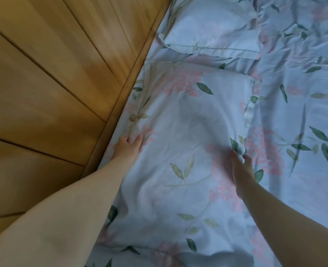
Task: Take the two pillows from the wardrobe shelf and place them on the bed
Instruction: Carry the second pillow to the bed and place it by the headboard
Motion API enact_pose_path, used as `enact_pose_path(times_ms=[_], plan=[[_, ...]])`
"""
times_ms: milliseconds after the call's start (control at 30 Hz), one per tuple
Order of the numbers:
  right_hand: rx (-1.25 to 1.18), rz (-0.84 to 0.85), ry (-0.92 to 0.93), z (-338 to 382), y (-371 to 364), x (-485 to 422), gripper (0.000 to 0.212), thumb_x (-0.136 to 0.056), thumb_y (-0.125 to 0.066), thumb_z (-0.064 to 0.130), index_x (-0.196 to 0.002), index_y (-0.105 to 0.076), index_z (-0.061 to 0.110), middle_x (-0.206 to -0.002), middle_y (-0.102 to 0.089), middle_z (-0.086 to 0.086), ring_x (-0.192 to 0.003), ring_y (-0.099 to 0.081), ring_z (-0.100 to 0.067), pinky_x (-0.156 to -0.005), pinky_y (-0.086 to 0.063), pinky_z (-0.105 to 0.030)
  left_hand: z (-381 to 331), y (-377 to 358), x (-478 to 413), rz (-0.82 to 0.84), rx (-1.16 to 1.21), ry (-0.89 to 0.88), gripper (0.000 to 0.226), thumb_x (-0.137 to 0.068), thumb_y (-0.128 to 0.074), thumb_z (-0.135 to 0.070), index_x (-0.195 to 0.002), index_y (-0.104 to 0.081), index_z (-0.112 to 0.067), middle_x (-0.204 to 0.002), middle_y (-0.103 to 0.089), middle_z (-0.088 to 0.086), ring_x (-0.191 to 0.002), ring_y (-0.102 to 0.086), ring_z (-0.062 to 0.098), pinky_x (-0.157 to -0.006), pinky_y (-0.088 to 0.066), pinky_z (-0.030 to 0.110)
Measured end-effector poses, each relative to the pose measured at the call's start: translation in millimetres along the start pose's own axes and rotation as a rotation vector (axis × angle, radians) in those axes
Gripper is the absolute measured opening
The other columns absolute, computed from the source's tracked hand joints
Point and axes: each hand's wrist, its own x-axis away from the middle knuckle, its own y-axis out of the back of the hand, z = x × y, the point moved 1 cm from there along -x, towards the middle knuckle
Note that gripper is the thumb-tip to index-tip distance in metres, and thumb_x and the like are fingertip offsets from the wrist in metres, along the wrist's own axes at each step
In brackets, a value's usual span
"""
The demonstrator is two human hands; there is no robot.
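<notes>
Two pillows in pale blue covers with pink flowers and green leaves lie on the bed (pixel 298 105), which has matching bedding. The near pillow (pixel 188 120) lies lengthwise along the wooden headboard. My left hand (pixel 127 149) pinches its left edge beside the wood. On the pillow's right edge, my right hand (pixel 240 168) grips the fabric with its fingers curled. The far pillow (pixel 211 33) lies flat beyond it, touched by neither hand.
A wooden panelled headboard (pixel 53 83) runs along the left side, tight against the bedding. Rumpled floral bedding stretches away to the right of both pillows.
</notes>
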Motion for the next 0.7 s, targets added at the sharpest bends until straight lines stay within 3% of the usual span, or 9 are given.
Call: enact_pose_path(times_ms=[33, 100, 167, 267, 333, 433, 500, 600, 700], plan=[[-0.07, 0.032, 0.013, 12, -7, -10, 0.068, -0.082, -0.05, 0.057, -0.14, -0.027, 0.03, -0.123, -0.046, 0.0, -0.114, -0.047, -0.026, -0.093, -0.037, -0.036, -5, -2, -8, 0.021, 0.099, 0.025, 0.089, -0.053, -0.045, -0.077, -0.116, -0.062, -0.016, -0.097, -0.072, 0.004, -0.044, -0.057, 0.015, -0.033, -0.04, 0.019], [-0.161, 0.067, 0.006, 27, -18, -24, 0.08, -0.074, -0.057, 0.061, -0.141, -0.024, 0.032, -0.133, -0.045, 0.006, -0.119, -0.049, -0.023, -0.098, -0.042, -0.037, -13, -5, -23, 0.067, 0.314, 0.095, 0.071, -0.073, -0.051, -0.07, -0.108, -0.066, -0.01, -0.085, -0.074, 0.005, -0.033, -0.057, 0.009, -0.031, -0.038, 0.014], [-0.284, 0.12, -0.053, 31, -27, -42, 0.087, -0.072, -0.064, 0.056, -0.143, -0.024, 0.027, -0.132, -0.047, 0.006, -0.117, -0.054, -0.022, -0.1, -0.046, -0.039, -14, -7, -41, 0.105, 0.45, 0.19, 0.064, -0.077, -0.056, -0.065, -0.107, -0.064, -0.009, -0.092, -0.074, 0.009, -0.049, -0.068, 0.011, -0.041, -0.048, 0.015], [-0.372, 0.244, -0.08, 36, -42, -53, 0.067, -0.074, -0.071, 0.044, -0.131, -0.049, 0.016, -0.12, -0.064, -0.005, -0.1, -0.066, -0.025, -0.093, -0.053, -0.04, -12, -3, -59, 0.238, 0.357, 0.303, 0.079, -0.053, -0.071, -0.072, -0.108, -0.068, -0.015, -0.104, -0.073, 0.01, -0.089, -0.07, 0.024, -0.076, -0.054, 0.03], [-0.323, 0.251, -0.008, 41, -49, -51, 0.054, -0.074, -0.072, 0.04, -0.121, -0.059, 0.017, -0.112, -0.069, -0.006, -0.096, -0.068, -0.023, -0.092, -0.053, -0.039, -25, 1, -58, 0.31, 0.31, 0.275, 0.07, -0.059, -0.074, -0.063, -0.108, -0.07, -0.013, -0.101, -0.074, 0.011, -0.093, -0.069, 0.026, -0.086, -0.052, 0.033], [-0.386, 0.199, 0.12, 54, -51, -43, 0.046, -0.078, -0.069, 0.029, -0.122, -0.058, 0.021, -0.09, -0.07, 0.0, -0.074, -0.07, -0.012, -0.071, -0.058, -0.03, -48, 9, -54, 0.272, 0.399, 0.052, 0.04, -0.085, -0.065, -0.031, -0.116, -0.064, -0.005, -0.094, -0.071, 0.01, -0.08, -0.069, 0.022, -0.073, -0.055, 0.029], [-0.457, 0.182, 0.179, 67, -48, -34, 0.038, -0.081, -0.066, 0.023, -0.119, -0.059, 0.021, -0.08, -0.067, 0.004, -0.056, -0.067, -0.004, -0.057, -0.055, -0.023, -63, 18, -48, 0.248, 0.538, -0.077, 0.032, -0.089, -0.059, -0.016, -0.119, -0.06, -0.007, -0.095, -0.069, 0.008, -0.071, -0.072, 0.016, -0.064, -0.058, 0.025], [-0.541, 0.191, 0.2, 76, -51, -29, 0.034, -0.081, -0.067, 0.025, -0.114, -0.061, 0.024, -0.082, -0.069, 0.005, -0.059, -0.068, -0.005, -0.059, -0.058, -0.024, -72, 32, -41, 0.199, 0.625, -0.176, 0.033, -0.089, -0.059, -0.013, -0.121, -0.059, -0.012, -0.101, -0.07, 0.008, -0.07, -0.073, 0.012, -0.059, -0.058, 0.021], [-0.471, 0.241, 0.183, 69, -61, -35, 0.033, -0.079, -0.068, 0.035, -0.11, -0.059, 0.026, -0.088, -0.068, 0.002, -0.069, -0.066, -0.015, -0.062, -0.058, -0.028, -56, 33, -52, 0.006, 0.434, -0.177, 0.039, -0.086, -0.064, -0.018, -0.125, -0.058, -0.012, -0.114, -0.067, 0.008, -0.085, -0.069, 0.016, -0.066, -0.058, 0.021]])
